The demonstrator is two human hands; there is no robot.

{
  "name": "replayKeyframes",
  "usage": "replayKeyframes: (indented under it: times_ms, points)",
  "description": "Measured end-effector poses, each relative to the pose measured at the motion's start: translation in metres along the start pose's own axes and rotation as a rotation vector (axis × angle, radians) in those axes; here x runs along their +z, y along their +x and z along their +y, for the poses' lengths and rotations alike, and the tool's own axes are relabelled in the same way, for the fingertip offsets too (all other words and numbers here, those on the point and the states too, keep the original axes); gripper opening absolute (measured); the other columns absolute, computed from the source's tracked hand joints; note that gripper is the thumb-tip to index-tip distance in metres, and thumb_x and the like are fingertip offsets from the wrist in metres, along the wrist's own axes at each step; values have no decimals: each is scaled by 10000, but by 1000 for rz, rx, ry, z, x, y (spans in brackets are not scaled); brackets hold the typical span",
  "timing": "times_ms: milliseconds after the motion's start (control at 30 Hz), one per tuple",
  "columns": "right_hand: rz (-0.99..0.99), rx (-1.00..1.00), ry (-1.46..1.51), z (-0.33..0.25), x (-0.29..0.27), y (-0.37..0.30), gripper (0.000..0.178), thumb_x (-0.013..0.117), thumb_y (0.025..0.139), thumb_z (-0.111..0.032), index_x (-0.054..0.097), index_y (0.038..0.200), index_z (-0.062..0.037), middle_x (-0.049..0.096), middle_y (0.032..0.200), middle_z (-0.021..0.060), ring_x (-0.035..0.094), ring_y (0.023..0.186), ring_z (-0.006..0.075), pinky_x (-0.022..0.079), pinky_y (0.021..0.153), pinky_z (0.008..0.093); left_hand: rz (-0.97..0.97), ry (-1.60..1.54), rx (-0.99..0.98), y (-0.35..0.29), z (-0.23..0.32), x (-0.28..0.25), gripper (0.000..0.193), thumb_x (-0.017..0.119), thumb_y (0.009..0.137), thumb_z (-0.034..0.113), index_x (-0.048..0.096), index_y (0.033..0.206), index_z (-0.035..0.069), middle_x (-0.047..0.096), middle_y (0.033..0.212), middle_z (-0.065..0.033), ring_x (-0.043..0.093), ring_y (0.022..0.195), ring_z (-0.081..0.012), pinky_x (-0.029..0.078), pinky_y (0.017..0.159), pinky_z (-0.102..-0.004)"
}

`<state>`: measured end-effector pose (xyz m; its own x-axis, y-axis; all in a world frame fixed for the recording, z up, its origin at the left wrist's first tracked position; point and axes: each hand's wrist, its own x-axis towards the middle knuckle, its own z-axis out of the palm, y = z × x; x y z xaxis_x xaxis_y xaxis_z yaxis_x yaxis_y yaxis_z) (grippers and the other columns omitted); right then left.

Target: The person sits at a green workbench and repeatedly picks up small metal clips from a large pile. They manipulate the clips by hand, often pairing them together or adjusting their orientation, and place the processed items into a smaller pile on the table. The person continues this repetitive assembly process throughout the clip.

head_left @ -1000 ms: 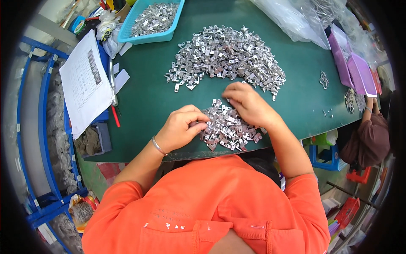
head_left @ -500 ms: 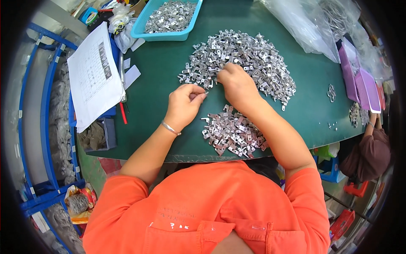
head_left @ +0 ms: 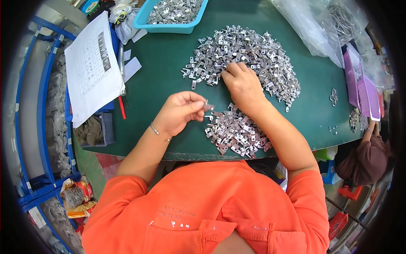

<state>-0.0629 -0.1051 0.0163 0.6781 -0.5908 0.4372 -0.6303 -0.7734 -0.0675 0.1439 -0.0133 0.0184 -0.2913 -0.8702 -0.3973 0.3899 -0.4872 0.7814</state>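
Note:
My left hand (head_left: pixel 182 109) pinches a small metal bracket (head_left: pixel 207 106) between thumb and fingers, just left of the nearer pile. At the lower left edge of the large pile of silvery metal brackets (head_left: pixel 258 51), my right hand (head_left: pixel 242 84) is closed with its fingertips down among the parts. What it grips, if anything, is hidden by the fingers. The smaller pile of brackets (head_left: pixel 237 133) lies nearer to me, between my forearms. One loose bracket (head_left: pixel 193 84) sits at the left edge of the large pile.
A light blue basket (head_left: pixel 167 28) of similar brackets stands at the back left. Printed sheets (head_left: pixel 91 67) and a red pen (head_left: pixel 122 108) lie left. Plastic bags (head_left: pixel 308 25) and purple bins (head_left: pixel 367 93) are at right. Another person (head_left: pixel 366 156) is at far right.
My left hand has moved slightly down, towards the smaller pile, and the bracket in it now shows plainly. My right hand stays at the large pile's edge, its fingers shifted slightly.

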Motion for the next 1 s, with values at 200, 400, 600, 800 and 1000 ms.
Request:
replayKeyframes:
  times_ms: [200, 400, 600, 800, 1000]
  points:
    - [35, -1, -66, 4, 1, 2, 51, 571, 707, -98, 603, 743, -81, 522, 873, 40, 526, 853, 219, 437, 704, 346, 82, 896, 268, -12, -2, 8, 56, 668, 828, 20, 643, 870, -8, 602, 848, -52, 593, 647, -115, 494, 605, -237]
    - [-297, 753, 1095, -5, -36, -1, 116, 626, 877, -84, 681, 925, 7, 642, 731, 45, 566, 637, 86, 464, 582, 245, 541, 1203, 803, 20, 2, 10, 237, 710, 757, -9, 613, 972, 12, 556, 878, -84, 569, 637, -157, 489, 600, -270]
    - [-552, 223, 892, 2, -58, -12, 146, 625, 825, 1, 703, 943, -34, 656, 798, 103, 642, 741, 243, 509, 674, 328, 456, 1120, 743, 25, -5, -4, 284, 714, 747, -16, 621, 1013, 21, 592, 798, -75, 598, 655, -155, 495, 625, -260]
    - [-138, -55, 212, -9, -13, 11, 262, 588, 698, 10, 663, 940, -57, 572, 891, 84, 568, 841, 280, 497, 720, 362, 261, 390, 352, 24, 1, 0, 195, 654, 850, -6, 627, 1042, -28, 666, 929, -68, 649, 783, -125, 526, 686, -232]
    - [-133, 204, 562, -3, -15, 10, 59, 651, 793, -7, 658, 850, -19, 616, 827, 85, 601, 764, 254, 492, 672, 343, 178, 227, 262, 23, 5, -5, 187, 638, 868, 3, 620, 1047, -47, 669, 940, -92, 664, 792, -152, 539, 697, -246]
